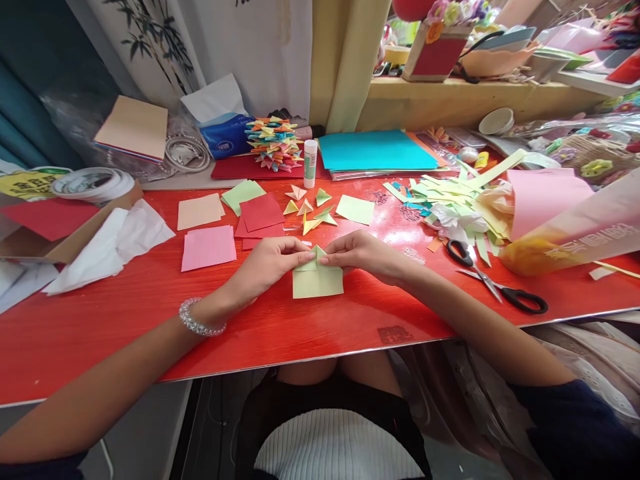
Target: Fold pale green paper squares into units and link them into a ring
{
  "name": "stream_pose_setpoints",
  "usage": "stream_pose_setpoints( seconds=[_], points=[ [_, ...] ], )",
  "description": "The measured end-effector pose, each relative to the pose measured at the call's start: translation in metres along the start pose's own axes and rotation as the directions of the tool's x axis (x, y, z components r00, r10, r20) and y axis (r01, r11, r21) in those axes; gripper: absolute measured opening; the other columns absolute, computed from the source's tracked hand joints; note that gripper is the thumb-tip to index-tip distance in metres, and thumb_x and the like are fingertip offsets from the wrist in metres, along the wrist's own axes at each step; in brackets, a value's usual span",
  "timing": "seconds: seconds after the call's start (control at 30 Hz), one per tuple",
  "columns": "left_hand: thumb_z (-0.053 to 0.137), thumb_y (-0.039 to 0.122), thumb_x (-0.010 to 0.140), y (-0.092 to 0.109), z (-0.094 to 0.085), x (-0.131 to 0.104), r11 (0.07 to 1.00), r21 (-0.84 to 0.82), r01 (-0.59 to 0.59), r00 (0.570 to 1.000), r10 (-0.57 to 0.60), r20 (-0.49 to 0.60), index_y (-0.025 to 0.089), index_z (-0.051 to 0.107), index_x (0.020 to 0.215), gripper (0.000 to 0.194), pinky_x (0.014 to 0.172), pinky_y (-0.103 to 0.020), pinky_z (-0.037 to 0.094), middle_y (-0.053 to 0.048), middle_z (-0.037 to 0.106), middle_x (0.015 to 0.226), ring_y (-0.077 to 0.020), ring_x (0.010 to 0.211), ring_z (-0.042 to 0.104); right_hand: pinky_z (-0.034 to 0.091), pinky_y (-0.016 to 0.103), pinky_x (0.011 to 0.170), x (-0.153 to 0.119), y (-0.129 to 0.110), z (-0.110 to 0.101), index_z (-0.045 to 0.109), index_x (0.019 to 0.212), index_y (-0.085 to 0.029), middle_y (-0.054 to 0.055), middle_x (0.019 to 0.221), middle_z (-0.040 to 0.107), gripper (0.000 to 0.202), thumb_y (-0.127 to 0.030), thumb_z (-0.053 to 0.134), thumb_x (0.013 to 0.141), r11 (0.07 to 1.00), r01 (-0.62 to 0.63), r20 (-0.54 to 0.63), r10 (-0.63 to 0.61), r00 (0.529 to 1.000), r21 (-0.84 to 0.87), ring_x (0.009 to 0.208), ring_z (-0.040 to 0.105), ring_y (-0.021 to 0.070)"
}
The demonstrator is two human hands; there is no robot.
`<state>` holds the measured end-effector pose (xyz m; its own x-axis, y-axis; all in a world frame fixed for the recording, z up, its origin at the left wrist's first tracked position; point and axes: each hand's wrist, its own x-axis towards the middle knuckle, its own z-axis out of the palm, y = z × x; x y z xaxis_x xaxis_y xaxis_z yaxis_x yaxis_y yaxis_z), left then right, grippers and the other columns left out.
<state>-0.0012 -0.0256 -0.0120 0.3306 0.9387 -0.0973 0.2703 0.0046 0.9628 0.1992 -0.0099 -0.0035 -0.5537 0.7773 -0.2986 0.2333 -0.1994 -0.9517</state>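
Between my two hands is a light green paper point(318, 283), its top edge folded to a small point and its lower part flat and square. My left hand point(273, 265) pinches the fold from the left, thumb and forefinger together. From the right, my right hand point(369, 257) grips the same fold with its thumb on top. Just beyond are small folded paper pieces point(311, 225) in yellow, green and peach. A pale green square point(355, 209) lies behind my right hand, and pink squares point(209, 249) lie to the left of my left hand.
Black-handled scissors point(484, 277) lie open on the red table point(250, 347) at the right, near a heap of green paper strips point(465, 193). Farther back stand a glue stick point(310, 164) and a colourful folded-paper model point(274, 143). An open box point(85, 230) is at the left.
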Motion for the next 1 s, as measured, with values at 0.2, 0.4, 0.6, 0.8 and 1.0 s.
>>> stream_pose_setpoints(
  seconds=[0.2,0.4,0.6,0.8,1.0],
  points=[
    [0.070,0.041,0.075,0.002,0.000,-0.001,1.000,0.010,0.009,1.000,-0.009,0.011,0.016,0.069,0.078,0.026,0.068,-0.025,0.041,-0.001,0.066,0.077,-0.0124,0.073,0.056,0.041,0.024,0.060,0.001,0.001,-0.001,0.070,0.071,-0.011,0.000,0.066,0.061,0.027,-0.035,0.079,0.065,1.000,-0.008,-0.003,0.008,1.000,-0.009,0.063,0.053,0.0088],
    [0.067,0.043,0.077,0.005,-0.001,-0.002,0.998,0.064,0.015,1.000,-0.016,0.021,0.016,0.068,0.082,0.028,0.072,-0.026,0.040,-0.001,0.065,0.082,-0.0132,0.078,0.055,0.041,0.023,0.060,0.002,0.002,0.000,0.070,0.073,-0.012,0.000,0.066,0.062,0.024,-0.033,0.078,0.065,1.000,-0.008,0.000,0.008,1.000,-0.019,0.063,0.053,0.0091],
    [0.063,0.046,0.080,0.008,0.001,-0.003,0.989,0.139,-0.050,0.999,0.048,0.016,0.017,0.066,0.082,0.029,0.072,-0.026,0.039,0.000,0.064,0.083,-0.0127,0.078,0.054,0.037,0.025,0.058,0.002,0.005,0.005,0.067,0.067,-0.013,-0.003,0.060,0.056,0.024,-0.035,0.076,0.067,0.999,0.003,0.032,-0.001,0.999,-0.046,0.058,0.048,0.0079],
    [0.063,0.045,0.079,0.003,-0.001,-0.002,0.971,0.237,-0.030,0.997,0.014,0.070,0.017,0.066,0.075,0.028,0.063,-0.025,0.036,0.000,0.062,0.074,-0.0120,0.069,0.051,0.029,0.024,0.053,0.003,0.010,0.011,0.061,0.063,-0.014,-0.005,0.056,0.045,0.028,-0.039,0.071,0.072,0.989,0.041,0.082,-0.030,0.996,-0.139,0.054,0.039,0.0068],
    [0.066,0.047,0.076,0.002,-0.005,0.002,0.983,0.185,0.018,1.000,-0.022,0.022,0.016,0.066,0.072,0.031,0.063,-0.025,0.036,0.000,0.061,0.071,-0.0119,0.067,0.050,0.038,0.024,0.057,0.005,0.008,0.010,0.064,0.070,-0.013,-0.004,0.060,0.051,0.029,-0.041,0.069,0.076,0.989,0.093,0.131,-0.078,0.988,-0.114,0.056,0.045,0.0069]
  ],
)
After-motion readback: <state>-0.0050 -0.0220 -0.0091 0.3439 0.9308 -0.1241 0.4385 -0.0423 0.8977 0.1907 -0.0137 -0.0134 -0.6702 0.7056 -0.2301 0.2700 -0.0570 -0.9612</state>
